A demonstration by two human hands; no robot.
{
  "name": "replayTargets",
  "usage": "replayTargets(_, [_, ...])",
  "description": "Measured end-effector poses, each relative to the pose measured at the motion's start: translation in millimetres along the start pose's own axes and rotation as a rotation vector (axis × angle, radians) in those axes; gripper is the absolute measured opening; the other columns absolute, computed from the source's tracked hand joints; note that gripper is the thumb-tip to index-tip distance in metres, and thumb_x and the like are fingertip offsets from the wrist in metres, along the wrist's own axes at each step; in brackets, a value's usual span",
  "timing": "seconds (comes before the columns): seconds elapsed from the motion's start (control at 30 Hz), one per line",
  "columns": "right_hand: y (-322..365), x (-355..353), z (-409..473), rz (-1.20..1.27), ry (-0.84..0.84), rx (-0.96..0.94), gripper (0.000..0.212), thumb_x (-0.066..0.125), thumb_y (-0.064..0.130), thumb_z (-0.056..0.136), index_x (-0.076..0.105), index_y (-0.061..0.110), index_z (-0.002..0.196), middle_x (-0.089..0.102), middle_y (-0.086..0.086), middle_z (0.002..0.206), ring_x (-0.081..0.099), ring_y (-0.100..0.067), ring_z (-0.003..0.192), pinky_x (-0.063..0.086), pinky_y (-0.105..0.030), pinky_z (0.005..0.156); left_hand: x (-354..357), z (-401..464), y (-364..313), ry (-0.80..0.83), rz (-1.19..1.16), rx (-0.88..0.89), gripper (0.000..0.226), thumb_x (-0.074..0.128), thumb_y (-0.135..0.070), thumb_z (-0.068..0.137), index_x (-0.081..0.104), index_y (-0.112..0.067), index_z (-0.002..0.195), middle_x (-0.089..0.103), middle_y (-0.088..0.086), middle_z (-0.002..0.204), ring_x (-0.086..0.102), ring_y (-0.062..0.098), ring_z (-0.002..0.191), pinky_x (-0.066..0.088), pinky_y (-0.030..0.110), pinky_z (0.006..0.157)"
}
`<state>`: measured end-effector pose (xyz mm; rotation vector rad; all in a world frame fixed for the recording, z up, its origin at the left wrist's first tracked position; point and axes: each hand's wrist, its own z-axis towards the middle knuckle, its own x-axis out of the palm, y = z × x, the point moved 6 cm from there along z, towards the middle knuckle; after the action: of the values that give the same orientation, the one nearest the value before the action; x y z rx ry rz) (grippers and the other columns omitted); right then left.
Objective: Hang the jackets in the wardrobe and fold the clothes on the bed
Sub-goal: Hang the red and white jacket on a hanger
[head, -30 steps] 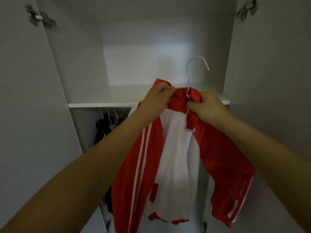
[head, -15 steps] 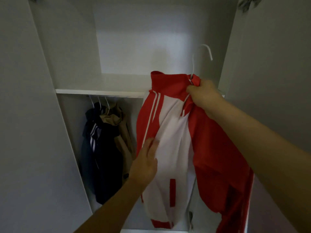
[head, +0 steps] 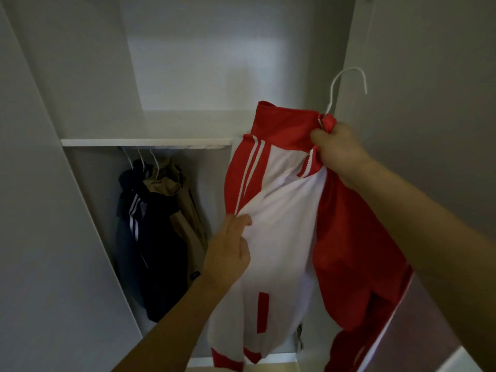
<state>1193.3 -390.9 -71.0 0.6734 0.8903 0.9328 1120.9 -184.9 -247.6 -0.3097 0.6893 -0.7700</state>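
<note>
A red and white jacket (head: 284, 237) hangs in front of the open wardrobe, on a white wire hanger (head: 346, 84) whose hook sticks up above the collar. My right hand (head: 338, 149) grips the collar and the hanger's neck at the upper right. My left hand (head: 228, 253) pinches the white front panel near the left sleeve seam, lower down. The jacket's red right sleeve droops toward the bottom right.
Inside the wardrobe a white shelf (head: 145, 142) runs above a rail with a dark navy jacket (head: 150, 237) and a tan jacket (head: 185, 210) on white hangers at the left. Grey wardrobe doors stand open on both sides.
My left hand left the collar, dropped and took hold of the white front. My right hand has carried the jacket and hanger to the right. The view tilted down, showing the hung jackets.
</note>
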Motion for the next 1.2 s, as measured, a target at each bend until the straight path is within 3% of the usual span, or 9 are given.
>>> replayTargets(0.13, [-14.5, -8.2, 6.6, -0.079, -0.074, -0.004, 0.014, 0.052, 0.02, 0.086, 0.053, 0.013, 0.074, 0.052, -0.004, 0.073, 0.05, -0.021, 0.074, 0.045, -0.039, 0.072, 22.1, -13.1, 8.3, 0.298, -0.4, -0.261, 0.047, 0.055, -0.023, 0.084, 0.035, -0.039, 0.123, 0.052, -0.029, 0.111, 0.059, 0.0, 0.101, 0.055, 0.019, 0.085])
replayTargets(0.3, [-28.9, -16.6, -7.4, -0.157, -0.194, 0.031, 0.039, 0.051, 0.023, 0.089, 0.036, 0.007, 0.122, 0.054, -0.005, 0.09, 0.051, -0.023, 0.081, 0.036, -0.032, 0.077, 51.4, -71.9, 70.7, 0.637, -0.195, -0.778, 0.031, 0.059, -0.027, 0.088, 0.06, -0.009, 0.114, 0.066, 0.007, 0.096, 0.065, 0.019, 0.085, 0.057, 0.035, 0.082])
replayTargets(0.47, [-36.3, -13.6, -31.8, -0.33, -0.222, -0.084, 0.053, 0.046, 0.013, 0.088, 0.021, 0.028, 0.132, 0.055, 0.002, 0.073, 0.048, -0.016, 0.052, 0.037, -0.032, 0.063, 34.9, -65.1, 102.3, 0.205, -0.492, -1.083, 0.025, 0.053, -0.015, 0.099, 0.063, -0.004, 0.118, 0.067, 0.014, 0.102, 0.064, 0.03, 0.094, 0.053, 0.041, 0.091])
replayTargets(0.6, [-50.0, -7.7, -49.2, -0.467, -0.172, -0.156, 0.05, 0.045, 0.003, 0.081, 0.041, 0.035, 0.12, 0.036, -0.011, 0.126, 0.053, -0.035, 0.066, 0.046, -0.044, 0.071, 4.7, 0.1, 79.2, 0.079, -0.584, -0.839, 0.025, 0.048, -0.014, 0.102, 0.064, -0.009, 0.121, 0.067, 0.012, 0.114, 0.062, 0.028, 0.106, 0.05, 0.042, 0.097])
replayTargets(0.73, [-81.5, 9.3, -53.3, -0.416, 0.042, -0.054, 0.036, 0.05, -0.002, 0.078, 0.066, 0.03, 0.073, 0.033, -0.001, 0.114, 0.055, -0.027, 0.083, 0.046, -0.036, 0.09, -20.4, 65.5, 35.4, 0.281, -0.06, -0.246, 0.013, 0.051, -0.021, 0.099, 0.061, -0.017, 0.106, 0.064, -0.004, 0.096, 0.061, 0.01, 0.087, 0.048, 0.025, 0.077])
replayTargets(0.87, [-91.9, 30.7, -59.6, -0.109, 0.18, 0.1, 0.028, 0.062, 0.007, 0.081, 0.069, 0.029, 0.098, 0.027, -0.002, 0.112, 0.043, -0.013, 0.104, 0.031, -0.021, 0.107, -9.3, 96.8, -2.8, 0.591, 0.295, 0.161, 0.01, 0.053, -0.026, 0.095, 0.056, -0.022, 0.104, 0.062, -0.002, 0.093, 0.06, 0.018, 0.086, 0.046, 0.03, 0.075])
replayTargets(0.97, [-97.5, 49.4, -72.9, -0.052, 0.384, 0.107, 0.061, 0.077, 0.036, 0.071, 0.052, 0.043, 0.126, 0.015, 0.011, 0.111, 0.041, 0.003, 0.098, 0.034, -0.014, 0.094, -10.1, 108.8, -19.2, 0.614, 0.291, 0.275, 0.016, 0.056, -0.026, 0.091, 0.044, -0.026, 0.101, 0.056, -0.006, 0.085, 0.057, 0.015, 0.076, 0.043, 0.028, 0.066])
replayTargets(1.07, [-93.8, 67.4, -82.7, -0.086, 0.529, -0.005, 0.078, 0.081, 0.059, 0.057, 0.033, 0.072, 0.117, 0.013, 0.018, 0.103, 0.029, -0.006, 0.104, 0.031, -0.012, 0.09, -11.9, 113.4, -29.0, 0.627, 0.228, 0.285, 0.022, 0.054, -0.024, 0.087, 0.034, -0.028, 0.094, 0.054, -0.002, 0.076, 0.054, 0.015, 0.064, 0.036, 0.026, 0.054])
replayTargets(1.2, [-96.0, 80.6, -81.5, -0.286, 0.379, -0.146, 0.042, 0.076, 0.057, 0.067, 0.067, 0.041, 0.105, 0.015, 0.013, 0.101, 0.043, -0.012, 0.089, 0.046, -0.027, 0.085, -9.5, 108.1, -41.3, 0.627, 0.143, 0.288, 0.027, 0.056, -0.016, 0.087, 0.033, -0.028, 0.092, 0.051, -0.004, 0.07, 0.052, 0.011, 0.057, 0.035, 0.017, 0.048])
